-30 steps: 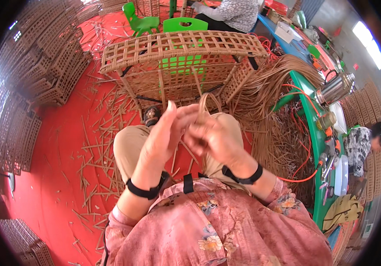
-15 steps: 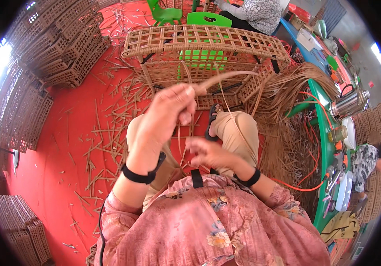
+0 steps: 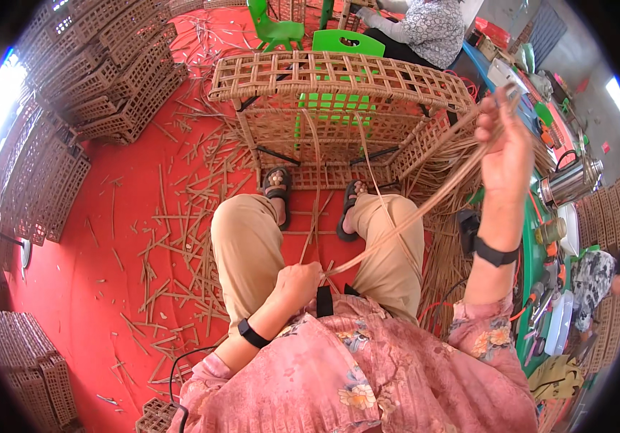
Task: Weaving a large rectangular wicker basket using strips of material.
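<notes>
Your left hand (image 3: 299, 285) is at your waist, fingers curled tight, pinching the near end of a tan strip (image 3: 415, 216). Strip slants up and right across your right thigh, drawn out straight to your raised right hand (image 3: 505, 148); those fingers are half-curled around it, blurred, can't tell if they're pressed together. Widest open room: red floor (image 3: 79, 303) on the left, cuttings scattered nearer your leg, bounded by basket stacks (image 3: 119, 79). Far side: woven frame (image 3: 396, 83) stands just beyond your feet, blocking straight ahead, green chair (image 3: 350, 42) behind it. Right side is tight: loose strip bundle (image 3: 443, 252) beside your knee, then the edge of the green bench (image 3: 534, 252), carrying a metal flask (image 3: 573, 180). Another person (image 3: 433, 29) sits far right.
</notes>
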Demonstrator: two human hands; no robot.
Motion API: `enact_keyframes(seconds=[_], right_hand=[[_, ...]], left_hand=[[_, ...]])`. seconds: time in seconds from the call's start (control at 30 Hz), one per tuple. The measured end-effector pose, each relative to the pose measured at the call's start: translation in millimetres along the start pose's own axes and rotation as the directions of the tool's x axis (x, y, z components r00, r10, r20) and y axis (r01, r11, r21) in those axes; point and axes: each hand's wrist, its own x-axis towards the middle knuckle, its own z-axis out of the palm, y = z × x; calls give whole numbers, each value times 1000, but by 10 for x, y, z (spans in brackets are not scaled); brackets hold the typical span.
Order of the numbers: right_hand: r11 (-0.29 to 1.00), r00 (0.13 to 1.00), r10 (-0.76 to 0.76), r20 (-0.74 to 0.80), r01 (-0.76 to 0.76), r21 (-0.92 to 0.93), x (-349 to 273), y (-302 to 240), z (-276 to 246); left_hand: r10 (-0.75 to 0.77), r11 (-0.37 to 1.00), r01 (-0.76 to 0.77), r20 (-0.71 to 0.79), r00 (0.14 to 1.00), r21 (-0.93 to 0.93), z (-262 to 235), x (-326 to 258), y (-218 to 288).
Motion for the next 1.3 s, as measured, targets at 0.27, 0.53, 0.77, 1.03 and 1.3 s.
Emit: enact_keyframes(seconds=[0.27,0.53,0.77,1.03,1.3], right_hand=[[960,969,-246,2,243,138,508,-427,-187],[954,944,-291,-156,297,23,1426,-1256,-608],[952,938,-306,-166,304,-33,2424,-2080,-1072],[992,974,-108,199,117,-38,1506,-1062,-406],[949,920,216,328,-277,151,-158,41,759]], left_hand=[[71,964,-94,97,993,249,239,-86,-127],[89,894,-206,293,952,399,308,-146,-155],[86,897,-202,292,952,392,419,-106,-224],[83,957,-89,35,996,277,-63,115,-39],[259,956,-288,-632,731,58,-1646,612,133]])
